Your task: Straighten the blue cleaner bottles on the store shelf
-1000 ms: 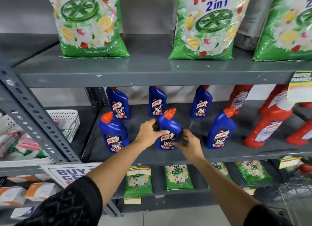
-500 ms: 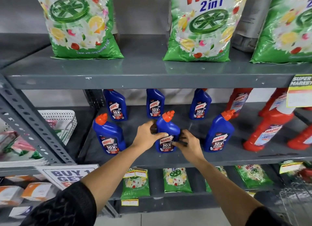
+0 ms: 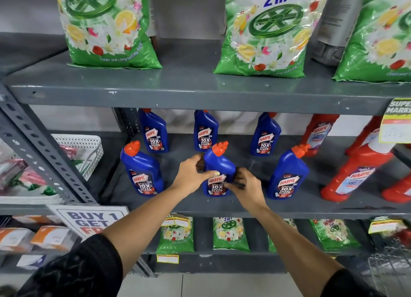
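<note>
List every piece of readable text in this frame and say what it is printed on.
"HARPIC", "10X TOTAL CLEAN": blue cleaner bottles, including the held bottle.
"HARPIC": red bottles; their smaller print is blurred.
"2 in 1", "Clean and Long-lasting": green detergent bags.
"BUY 1 GET": white sign; its last word is cut off.
"SUPER MARKE": yellow shelf tag, cut off at the frame edge.
Lower-shelf price tags: too small to read.

Glossy plastic bottles on painted metal shelf.

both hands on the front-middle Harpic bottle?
Yes, the left hand and right hand grip opposite sides of the front-middle blue Harpic bottle on the grey shelf.
</note>
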